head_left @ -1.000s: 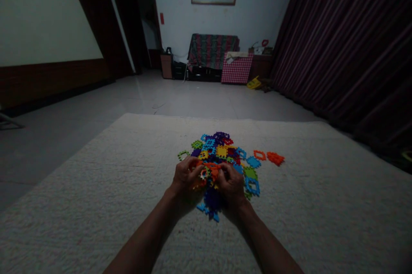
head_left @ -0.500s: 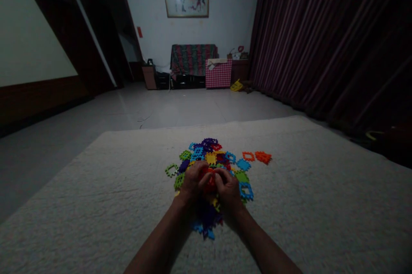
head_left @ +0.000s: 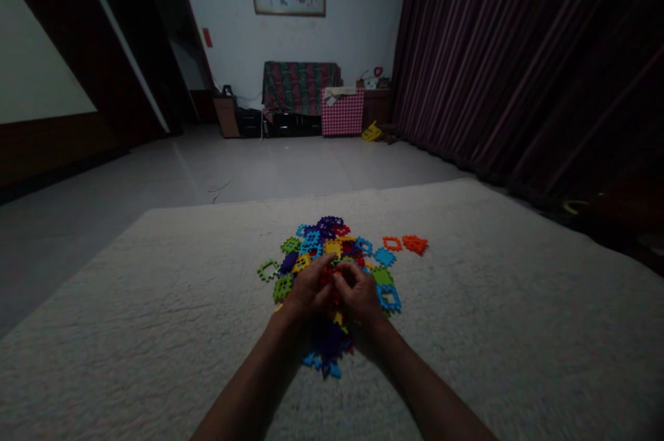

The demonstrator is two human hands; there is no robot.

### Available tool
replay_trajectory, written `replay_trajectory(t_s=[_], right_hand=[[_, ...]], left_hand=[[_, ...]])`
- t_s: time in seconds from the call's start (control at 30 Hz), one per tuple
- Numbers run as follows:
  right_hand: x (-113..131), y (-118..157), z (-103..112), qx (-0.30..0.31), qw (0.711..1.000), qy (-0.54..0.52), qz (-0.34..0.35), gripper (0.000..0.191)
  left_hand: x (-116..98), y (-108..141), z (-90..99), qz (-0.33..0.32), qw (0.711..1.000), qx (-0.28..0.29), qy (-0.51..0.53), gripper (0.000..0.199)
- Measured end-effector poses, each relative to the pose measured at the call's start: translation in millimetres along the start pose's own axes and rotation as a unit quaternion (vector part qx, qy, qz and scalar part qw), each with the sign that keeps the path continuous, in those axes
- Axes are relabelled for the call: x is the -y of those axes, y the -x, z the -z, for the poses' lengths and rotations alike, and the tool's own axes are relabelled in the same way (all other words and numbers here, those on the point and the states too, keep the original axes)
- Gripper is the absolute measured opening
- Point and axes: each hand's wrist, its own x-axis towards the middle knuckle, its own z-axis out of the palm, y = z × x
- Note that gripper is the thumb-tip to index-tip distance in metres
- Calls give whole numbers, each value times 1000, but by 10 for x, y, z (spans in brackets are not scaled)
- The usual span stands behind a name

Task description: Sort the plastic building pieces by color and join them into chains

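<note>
Above the middle of a pile of notched plastic building pieces, my left hand [head_left: 309, 288] and my right hand [head_left: 360, 292] meet, both closed around a red interlocking piece [head_left: 328, 276]. Fingers cover most of that piece, so its full shape is hidden. Around the hands lie a yellow piece [head_left: 333, 247], a green piece [head_left: 382, 276], a blue frame piece [head_left: 389, 298] and a green frame piece [head_left: 268, 269]. Dark purple pieces [head_left: 328, 339] sit between my wrists, with several more [head_left: 330, 222] at the pile's far end.
A pale, textured mat [head_left: 171, 303] carries the pile. To its right are an orange frame piece [head_left: 392, 243] and a small orange stack [head_left: 415, 243]. Beyond the mat are grey floor tiles [head_left: 290, 164], a cloth-covered cabinet [head_left: 301, 88] and a dark curtain [head_left: 467, 68].
The view has shifted slightly, so everything sits a little further left and higher. My fingers have moved on the red piece, with my right thumb and fingers now more curled.
</note>
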Motion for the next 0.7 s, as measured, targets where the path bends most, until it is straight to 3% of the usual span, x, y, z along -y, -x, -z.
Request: replay_trajectory(t_s=[0.1,0.2,0.4,0.53,0.63,0.7], right_hand=[[-16,-71,50,-24,999,-19,-8,17],[-124,-229,241,-92,995,-29,-28,24],[-592,-477,1021,-305,943,49,-123,38],[-813,-442,1397,-341,908,188,-157,40],[-842,-424,1412,-349,882,298,-112,39],[-822,-435,1310,-344,890,297,-46,36]], left_hand=[[-55,-1,61,6,1000,-10,-2,59],[-28,-27,184,31,997,-66,-26,51],[169,-66,429,68,977,-187,-74,31],[165,-72,439,30,977,-190,-92,25],[126,-78,398,11,980,-167,-111,25],[119,-78,381,6,984,-134,-120,27]])
